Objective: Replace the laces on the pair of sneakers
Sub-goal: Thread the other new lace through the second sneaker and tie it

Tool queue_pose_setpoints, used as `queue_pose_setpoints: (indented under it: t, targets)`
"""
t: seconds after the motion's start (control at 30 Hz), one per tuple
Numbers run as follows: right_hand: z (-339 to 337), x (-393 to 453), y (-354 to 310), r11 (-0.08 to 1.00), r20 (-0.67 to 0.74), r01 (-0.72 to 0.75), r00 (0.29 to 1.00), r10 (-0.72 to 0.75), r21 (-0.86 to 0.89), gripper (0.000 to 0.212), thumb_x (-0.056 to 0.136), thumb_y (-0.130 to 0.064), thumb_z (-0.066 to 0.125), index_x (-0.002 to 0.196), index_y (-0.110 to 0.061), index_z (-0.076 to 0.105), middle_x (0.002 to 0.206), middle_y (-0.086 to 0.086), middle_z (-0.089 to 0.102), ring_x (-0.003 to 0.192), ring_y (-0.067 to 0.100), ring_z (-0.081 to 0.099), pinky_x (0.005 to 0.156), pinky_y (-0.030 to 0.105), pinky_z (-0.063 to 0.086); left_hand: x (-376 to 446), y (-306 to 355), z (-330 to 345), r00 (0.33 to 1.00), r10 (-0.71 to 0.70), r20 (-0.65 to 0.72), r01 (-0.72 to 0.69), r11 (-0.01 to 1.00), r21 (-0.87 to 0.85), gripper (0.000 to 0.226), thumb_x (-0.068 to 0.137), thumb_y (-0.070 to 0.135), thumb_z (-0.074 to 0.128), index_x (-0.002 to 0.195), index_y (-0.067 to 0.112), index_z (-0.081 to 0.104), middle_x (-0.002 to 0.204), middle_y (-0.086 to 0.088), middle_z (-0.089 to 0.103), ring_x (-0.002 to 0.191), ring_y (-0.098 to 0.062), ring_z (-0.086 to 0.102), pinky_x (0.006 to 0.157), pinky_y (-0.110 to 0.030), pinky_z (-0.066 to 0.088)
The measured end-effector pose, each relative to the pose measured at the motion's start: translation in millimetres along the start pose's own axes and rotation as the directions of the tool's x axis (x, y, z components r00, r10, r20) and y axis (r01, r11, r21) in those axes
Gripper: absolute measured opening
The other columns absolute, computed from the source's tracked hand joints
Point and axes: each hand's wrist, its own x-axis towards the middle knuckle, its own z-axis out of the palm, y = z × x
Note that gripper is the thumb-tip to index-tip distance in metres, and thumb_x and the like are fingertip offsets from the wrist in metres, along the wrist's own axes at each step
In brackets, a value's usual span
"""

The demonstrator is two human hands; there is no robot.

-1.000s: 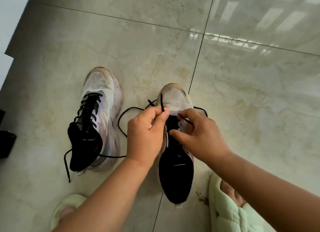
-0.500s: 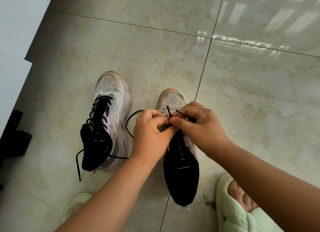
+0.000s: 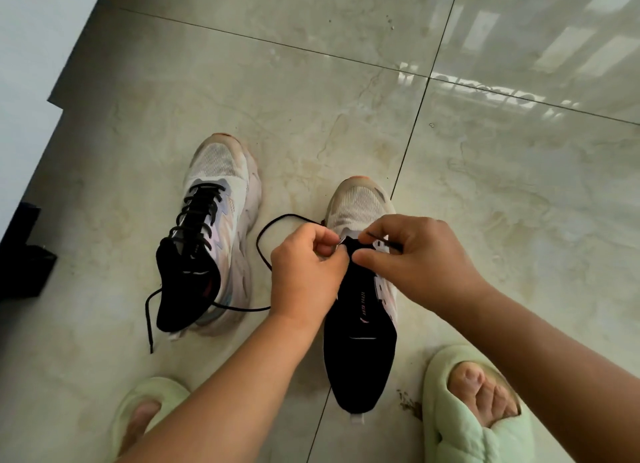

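Lying on the tiled floor (image 3: 346, 116) with its toe pointing away from the person, the right sneaker (image 3: 360, 324) sat directly under both hands, its black tongue and collar open toward the camera and its eyelet rows mostly bare. A black lace (image 3: 266, 230) crossed the lowest eyelets near the toe; its left part looped out over the floor from the left hand (image 3: 304, 275) and ran back under that wrist. The left hand's grip was clenched on the lace, thumb and forefinger pinching it at the left eyelet row just below the toe box. The right hand (image 3: 419, 258) pinched the other part of the lace over the right eyelet row, a short dark stretch of it showing between the fingers, so both grips met almost knuckle to knuckle above the front of the tongue. Well to the left, apart from the hands, the left sneaker (image 3: 207, 234) stood fully threaded with a black lace of its own, whose loose end (image 3: 149, 320) trailed across the floor beside its heel. Nearer the camera, two pale green slippers framed the scene, the left slipper (image 3: 152, 393) partly hidden by the forearm and the right slipper (image 3: 460, 428) beside the right sneaker's heel. A dark object (image 3: 24, 265) rested at the left edge by the wall; what it was could not be told.
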Motion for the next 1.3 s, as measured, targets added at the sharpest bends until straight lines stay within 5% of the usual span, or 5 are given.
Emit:
queue_pose_setpoints:
  t: [0.3, 0.53, 0.8, 1.07, 1.3]
  targets:
    - [7, 10, -2, 0.765, 0.037, 0.181, 0.979, -0.202, -0.618, 0.018, 0.086, -0.030, 0.046, 0.088, -0.020, 0.061, 0.078, -0.003, 0.062, 0.074, 0.023, 0.059, 0.055, 0.029, 0.029, 0, -3, -1, 0.999, -0.046, 0.018, 0.048, 0.993, -0.110, 0.023, 0.075, 0.006, 0.072, 0.068, 0.025, 0.061, 0.060, 0.011, 0.060, 0.053, 0.004, 0.053, 0.055, -0.007, 0.042]
    - [-19, -14, -1, 0.976, 0.178, 0.016, 0.982, -0.056, 0.217, 0.023, 0.076, -0.003, 0.063, 0.056, -0.007, 0.051, 0.039, -0.010, 0.033, 0.039, 0.007, 0.028, 0.041, 0.013, 0.025, -6, 0, 2, 0.998, 0.032, -0.045, -0.034, 0.998, -0.046, 0.024, 0.076, 0.005, 0.071, 0.068, 0.025, 0.061, 0.060, 0.013, 0.060, 0.055, 0.004, 0.054, 0.054, -0.005, 0.040]
    - [-48, -31, -1, 0.941, 0.533, 0.034, 0.817, -0.221, 0.338, 0.017, 0.073, -0.008, 0.066, 0.060, -0.018, 0.061, 0.047, -0.007, 0.045, 0.044, 0.005, 0.035, 0.048, 0.016, 0.033, -4, 2, 1, 0.998, 0.017, -0.067, -0.017, 1.000, 0.003, 0.011, 0.077, 0.007, 0.071, 0.074, 0.018, 0.069, 0.062, 0.017, 0.060, 0.057, 0.006, 0.055, 0.057, -0.002, 0.040]
    - [-27, -12, 9, 0.959, 0.242, 0.180, 0.962, -0.126, -0.219, 0.039, 0.065, -0.068, 0.062, 0.084, -0.033, 0.068, 0.082, -0.018, 0.060, 0.098, 0.001, 0.044, 0.100, 0.029, 0.020, 0, 5, -6, 0.997, 0.045, -0.055, -0.043, 0.999, 0.031, 0.020, 0.075, 0.008, 0.072, 0.067, 0.024, 0.063, 0.061, 0.016, 0.060, 0.055, 0.008, 0.054, 0.055, -0.002, 0.037]
    - [-9, 7, -5, 0.963, -0.021, 0.096, 0.994, -0.104, -0.253, 0.041, 0.073, -0.065, 0.048, 0.075, -0.029, 0.069, 0.079, -0.011, 0.061, 0.090, 0.011, 0.050, 0.086, 0.033, 0.030, -1, 8, -6, 0.999, 0.039, -0.022, -0.039, 0.999, -0.019, 0.020, 0.075, 0.011, 0.075, 0.067, 0.025, 0.064, 0.058, 0.015, 0.059, 0.052, 0.007, 0.053, 0.053, -0.004, 0.037]
